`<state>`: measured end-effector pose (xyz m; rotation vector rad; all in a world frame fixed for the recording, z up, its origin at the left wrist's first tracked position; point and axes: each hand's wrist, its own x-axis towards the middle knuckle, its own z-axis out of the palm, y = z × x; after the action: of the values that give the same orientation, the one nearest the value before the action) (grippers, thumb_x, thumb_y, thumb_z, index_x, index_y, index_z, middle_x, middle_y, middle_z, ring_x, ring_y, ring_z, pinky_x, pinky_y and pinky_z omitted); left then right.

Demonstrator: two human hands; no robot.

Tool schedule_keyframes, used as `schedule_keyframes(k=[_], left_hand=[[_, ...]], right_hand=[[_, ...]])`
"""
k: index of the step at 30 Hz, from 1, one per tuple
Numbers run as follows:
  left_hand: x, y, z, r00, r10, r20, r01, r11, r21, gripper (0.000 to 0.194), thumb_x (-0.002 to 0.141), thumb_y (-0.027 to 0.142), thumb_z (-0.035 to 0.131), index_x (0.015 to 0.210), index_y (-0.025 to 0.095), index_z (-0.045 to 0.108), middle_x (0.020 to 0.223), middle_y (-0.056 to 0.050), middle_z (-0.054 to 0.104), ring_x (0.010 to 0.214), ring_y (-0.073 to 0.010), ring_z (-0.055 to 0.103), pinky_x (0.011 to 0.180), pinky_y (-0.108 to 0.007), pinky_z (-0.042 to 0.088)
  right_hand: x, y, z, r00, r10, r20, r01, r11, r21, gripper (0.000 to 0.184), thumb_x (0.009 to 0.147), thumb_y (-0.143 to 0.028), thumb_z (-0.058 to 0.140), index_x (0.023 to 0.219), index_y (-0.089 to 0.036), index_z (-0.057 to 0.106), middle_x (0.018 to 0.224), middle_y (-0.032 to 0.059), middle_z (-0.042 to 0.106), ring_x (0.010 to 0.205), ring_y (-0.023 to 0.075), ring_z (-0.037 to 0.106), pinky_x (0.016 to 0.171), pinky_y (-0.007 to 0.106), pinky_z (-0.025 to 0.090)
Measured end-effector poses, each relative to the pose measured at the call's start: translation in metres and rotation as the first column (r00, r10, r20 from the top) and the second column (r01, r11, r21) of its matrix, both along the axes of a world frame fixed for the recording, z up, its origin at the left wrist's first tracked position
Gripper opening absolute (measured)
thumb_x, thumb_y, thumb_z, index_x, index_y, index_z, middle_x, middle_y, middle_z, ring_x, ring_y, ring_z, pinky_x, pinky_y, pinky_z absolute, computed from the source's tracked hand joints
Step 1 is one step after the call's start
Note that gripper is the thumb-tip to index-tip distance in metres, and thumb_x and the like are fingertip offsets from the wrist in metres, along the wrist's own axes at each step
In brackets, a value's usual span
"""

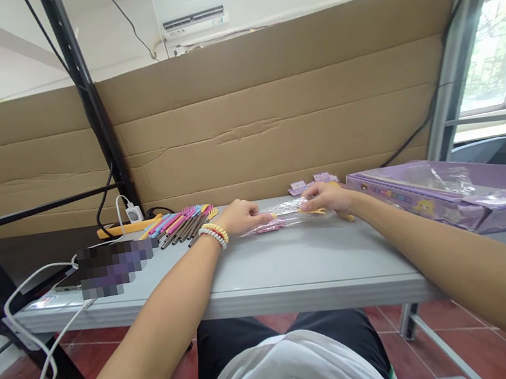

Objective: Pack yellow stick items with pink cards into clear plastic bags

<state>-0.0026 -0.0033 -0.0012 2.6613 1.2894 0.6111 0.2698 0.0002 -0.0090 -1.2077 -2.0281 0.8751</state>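
Closest in, two bare forearms reaching forward over the near edge of the grey table (295,272), a dark lap and white shirt hem below. Further out, left hand (241,217) with beaded bands at the wrist, fingers curled down and pinching the left end of a clear plastic sleeve (286,215); grip closed on it, thumb and fingertips pressed together. Opposite, right hand (328,197) closed likewise on the sleeve's right end, fingers bent over the top. Sleeve stretched flat between the two, long axis running left to right across the table, roughly square to both forearms; something pink (269,227) showing at its lower left edge and something yellow near the right fingers, contents otherwise too small to tell. Both hands about equally far out, neither clearly nearer to the sleeve's middle.

Left of the left hand, just beside the wrist, a fan of coloured pens (184,221), pink, blue and brown, tips pointing toward the back left. Beyond those, an orange power strip (127,228) with a white charger plugged in, white cable trailing off the table's left end. Right of the right hand, a long purple box (450,193) lying open, well apart from the sleeve. Behind the hands, small purple cards (312,181) near the cardboard wall (271,122).
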Motion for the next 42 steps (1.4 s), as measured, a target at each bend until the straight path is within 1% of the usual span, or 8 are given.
schedule_keyframes(k=[5,8,11,16,21,31,38,42], left_hand=[[-0.001,0.004,-0.001,1.000,0.018,-0.003,-0.018,1.000,0.023,0.057,0.072,0.074,0.052,0.058,0.019,0.050,0.056,0.001,0.052,0.056,-0.0131,0.046,0.050,-0.026,0.029],[-0.001,0.006,-0.003,1.000,0.013,0.005,-0.013,1.000,0.008,0.056,0.072,0.074,0.052,0.058,0.020,0.050,0.057,0.001,0.053,0.056,-0.0133,0.047,0.050,-0.026,0.030],[-0.002,0.011,-0.005,0.999,0.012,0.040,-0.012,1.000,0.005,0.056,0.079,0.071,0.044,0.056,0.020,0.048,0.057,0.001,0.051,0.054,-0.0127,0.044,0.051,-0.027,0.030],[-0.009,0.023,-0.007,0.994,0.085,0.064,-0.089,0.993,0.079,0.046,0.084,0.055,0.040,0.056,0.020,0.049,0.057,0.001,0.051,0.057,-0.0132,0.044,0.054,-0.028,0.031],[-0.017,0.029,-0.003,0.965,0.197,0.175,-0.217,0.970,0.105,0.021,0.076,0.030,0.046,0.072,0.018,0.063,0.073,-0.001,0.065,0.068,-0.0151,0.054,0.062,-0.026,0.038],[-0.018,0.033,-0.003,0.926,0.262,0.270,-0.279,0.960,0.024,0.028,0.077,0.016,0.047,0.097,0.016,0.066,0.083,-0.003,0.069,0.071,-0.0152,0.061,0.072,-0.026,0.045],[-0.023,0.043,-0.010,0.947,0.288,0.142,-0.307,0.942,0.136,0.030,0.078,0.014,0.051,0.104,0.018,0.065,0.102,-0.007,0.070,0.090,-0.0195,0.063,0.079,-0.028,0.046],[-0.025,0.042,-0.012,0.943,0.326,0.069,-0.332,0.937,0.108,0.030,0.078,0.015,0.053,0.104,0.018,0.066,0.104,-0.007,0.071,0.092,-0.0203,0.064,0.078,-0.027,0.047]], right_hand=[[0.001,0.000,-0.002,0.990,0.076,0.117,-0.065,0.994,-0.091,0.041,0.054,-0.051,0.079,0.056,-0.018,0.055,0.056,-0.0019,0.045,0.054,0.0109,0.039,0.051,0.026,0.027],[0.000,0.002,-0.003,0.994,0.065,0.089,-0.059,0.996,-0.071,0.042,0.056,-0.050,0.079,0.053,-0.018,0.052,0.054,-0.0025,0.043,0.052,0.0101,0.036,0.050,0.026,0.027],[0.001,0.003,-0.003,0.996,0.071,0.046,-0.068,0.996,-0.064,0.042,0.059,-0.048,0.077,0.051,-0.018,0.050,0.051,-0.0027,0.041,0.050,0.0093,0.034,0.050,0.026,0.025],[0.007,0.005,-0.002,0.998,0.051,0.033,-0.050,0.998,-0.037,0.038,0.061,-0.044,0.075,0.050,-0.017,0.053,0.050,-0.0008,0.046,0.050,0.0091,0.035,0.051,0.027,0.025],[0.009,0.005,-0.001,1.000,-0.019,-0.006,0.019,1.000,0.004,0.035,0.059,-0.044,0.077,0.051,-0.017,0.056,0.050,-0.0006,0.048,0.051,0.0097,0.037,0.053,0.027,0.027],[0.009,0.006,-0.002,0.994,-0.084,-0.069,0.087,0.995,0.052,0.043,0.053,-0.051,0.079,0.049,-0.017,0.052,0.052,-0.0018,0.044,0.052,0.0099,0.035,0.053,0.028,0.025],[0.007,0.004,-0.001,0.993,-0.063,-0.100,0.066,0.997,0.032,0.042,0.051,-0.049,0.081,0.048,-0.018,0.053,0.050,-0.0014,0.043,0.051,0.0097,0.034,0.052,0.029,0.022],[0.008,0.005,-0.003,0.995,-0.051,-0.083,0.052,0.999,0.010,0.041,0.052,-0.049,0.081,0.051,-0.017,0.055,0.051,-0.0016,0.044,0.051,0.0096,0.034,0.053,0.029,0.021]])
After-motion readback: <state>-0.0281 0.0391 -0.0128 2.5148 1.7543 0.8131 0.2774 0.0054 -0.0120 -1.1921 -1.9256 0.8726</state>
